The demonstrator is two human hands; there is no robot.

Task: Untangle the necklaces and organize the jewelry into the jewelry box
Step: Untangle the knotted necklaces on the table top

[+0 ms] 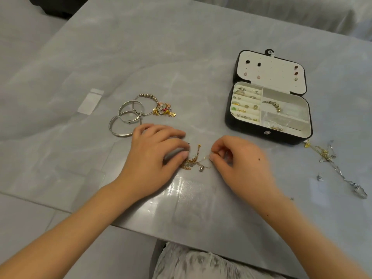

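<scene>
1. Two hands work at the near middle of the counter (181,47). Between them lies a small tangle (193,161) of gold chains with a silver pendant.
2. Curled over the tangle's left edge, the left hand (155,156) has its thumb tip on the gold heap. I cannot tell whether it pinches a chain or only presses it down.
3. With its other fingers curled in, the right hand (239,164) pinches a thin strand of the tangle between thumb and forefinger.
4. Well right of the hands and farther back, the box (251,133) lies open. Its lid (271,85) is folded back, with studs pinned in it. Rings and earrings fill the left slots, and a beaded bracelet (272,104) lies in a right compartment.
5. Just right of the box's front corner lies a second knot (324,154) of gold and silver. From it a silver chain (346,178) trails toward the near right edge.
6. Behind the left hand lie overlapping bangles (124,119), the nearest one just beside its fingers. A charm bracelet (153,103) overlaps them.
7. Farther left lies a small clear bag (90,100).
8. Another clear bag (191,198) lies flat between the forearms.
</scene>
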